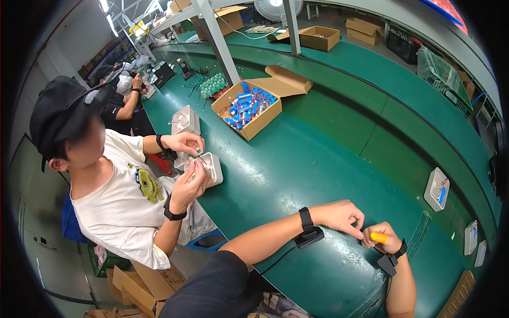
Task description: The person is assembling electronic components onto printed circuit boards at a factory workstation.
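Observation:
Over the green bench, my left hand (pixel 338 215) comes in from the left, palm down with its fingers bent. Its thumb and forefinger come together beside the curled fingers of my right hand (pixel 386 236). A yellow finger cot (pixel 379 237) covers a digit of the right hand, which is closed in a loose fist. Whatever the fingertips of either hand hold, if anything, is hidden. Each wrist wears a black strap; a small black box (pixel 309 237) sits on the left one and a similar box (pixel 387 264) on the right.
A co-worker (pixel 119 175) at the left handles a small part above a white tray (pixel 213 172). An open carton (pixel 254 127) of blue cylinders with wires stands farther back, near green circuit boards (pixel 213 85). Another white tray (pixel 430 190) lies at the right.

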Available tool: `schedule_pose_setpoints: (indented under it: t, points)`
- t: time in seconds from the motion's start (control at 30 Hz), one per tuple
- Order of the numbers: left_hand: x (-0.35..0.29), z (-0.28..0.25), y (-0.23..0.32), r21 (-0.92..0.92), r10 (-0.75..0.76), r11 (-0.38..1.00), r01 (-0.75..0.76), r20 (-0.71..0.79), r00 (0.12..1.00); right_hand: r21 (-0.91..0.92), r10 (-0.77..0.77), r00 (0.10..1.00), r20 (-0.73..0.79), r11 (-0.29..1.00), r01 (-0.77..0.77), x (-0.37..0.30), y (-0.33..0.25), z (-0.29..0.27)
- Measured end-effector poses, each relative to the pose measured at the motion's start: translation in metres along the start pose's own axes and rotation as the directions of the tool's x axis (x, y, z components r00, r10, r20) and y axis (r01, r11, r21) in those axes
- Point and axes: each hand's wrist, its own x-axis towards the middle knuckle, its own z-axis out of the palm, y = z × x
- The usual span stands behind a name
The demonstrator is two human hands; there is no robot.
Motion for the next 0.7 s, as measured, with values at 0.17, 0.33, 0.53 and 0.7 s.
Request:
schedule_pose_setpoints:
  t: [0.17, 0.33, 0.53, 0.7]
  points:
    - [-0.002, 0.004, -0.001, -0.013, 0.009, 1.0, -0.009, -0.017, 1.0, -0.014, 0.035, 0.999, -0.002, 0.999, -0.035, -0.001, 0.006, -0.004]
    - [-0.001, 0.003, -0.001, -0.004, 0.024, 1.0, -0.024, -0.024, 0.999, 0.016, -0.052, 0.997, -0.056, 0.998, 0.053, -0.001, 0.01, 0.0]
    - [0.0, -0.001, 0.001, 0.006, 0.019, 1.0, -0.019, -0.018, 1.0, -0.053, -0.068, 0.994, -0.086, 0.997, 0.063, -0.002, 0.01, -0.002]
    - [-0.001, -0.002, 0.001, 0.006, 0.0, 1.0, 0.0, -0.02, 1.0, -0.029, -0.057, 0.995, -0.084, 0.998, 0.055, -0.002, 0.01, -0.002]
